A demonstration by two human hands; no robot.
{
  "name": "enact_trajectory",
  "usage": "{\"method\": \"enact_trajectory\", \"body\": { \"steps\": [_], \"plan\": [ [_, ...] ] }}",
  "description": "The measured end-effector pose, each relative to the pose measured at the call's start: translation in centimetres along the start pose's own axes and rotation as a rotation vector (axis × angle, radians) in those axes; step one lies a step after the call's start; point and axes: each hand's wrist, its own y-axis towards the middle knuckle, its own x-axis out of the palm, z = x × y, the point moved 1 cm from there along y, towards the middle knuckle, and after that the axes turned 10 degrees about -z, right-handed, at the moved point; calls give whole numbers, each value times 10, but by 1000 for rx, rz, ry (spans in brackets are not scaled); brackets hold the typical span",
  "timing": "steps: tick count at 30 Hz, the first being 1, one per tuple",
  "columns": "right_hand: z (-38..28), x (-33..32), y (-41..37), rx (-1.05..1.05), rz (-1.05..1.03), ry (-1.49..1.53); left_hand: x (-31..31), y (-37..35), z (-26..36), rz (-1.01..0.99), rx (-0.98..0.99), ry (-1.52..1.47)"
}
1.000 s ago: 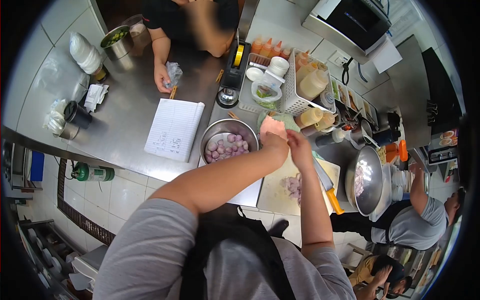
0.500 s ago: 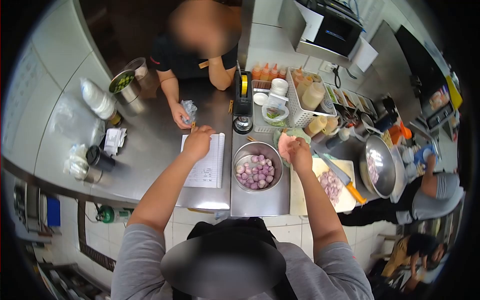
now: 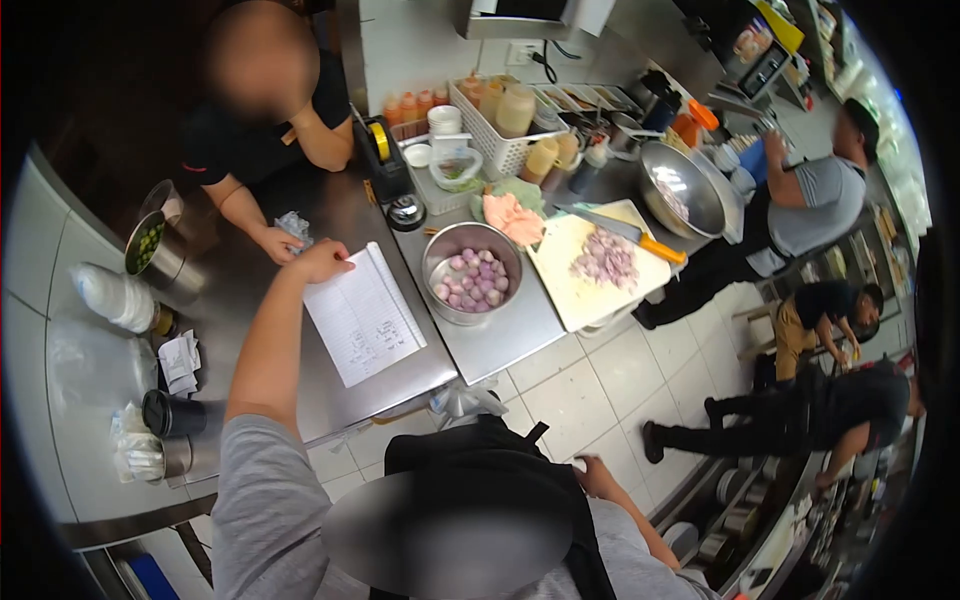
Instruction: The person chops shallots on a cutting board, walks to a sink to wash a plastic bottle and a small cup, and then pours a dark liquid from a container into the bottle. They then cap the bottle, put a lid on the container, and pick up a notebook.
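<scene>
Notepad (image 3: pixel 365 318) left of bowl (image 3: pixel 472 272)

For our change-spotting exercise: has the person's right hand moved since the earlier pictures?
Yes. The right hand left the pink cloth beside the steel bowl, down to the person's waist.

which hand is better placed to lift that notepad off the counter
Left. The left hand is at the top corner of the notepad on the steel counter, touching it. The right hand hangs low beside the apron, off the counter, so it would likely travel farther.
</scene>
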Motion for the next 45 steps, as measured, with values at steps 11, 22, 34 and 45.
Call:
{"method": "enact_trajectory", "body": {
  "steps": [11,22,34,45],
  "plan": [
    [101,83,-36,94,-393,206,-36,-134,53,68,271,-638],
    [90,-47,32,-76,-325,201,26,-260,203,746,344,-1446],
    [-21,-243,-78,-839,-144,1239,227,-141,534,126,598,-2278],
    [27,-287,-115,-880,303,1329,268,-136,601,-158,613,-2000]
  ]
}}
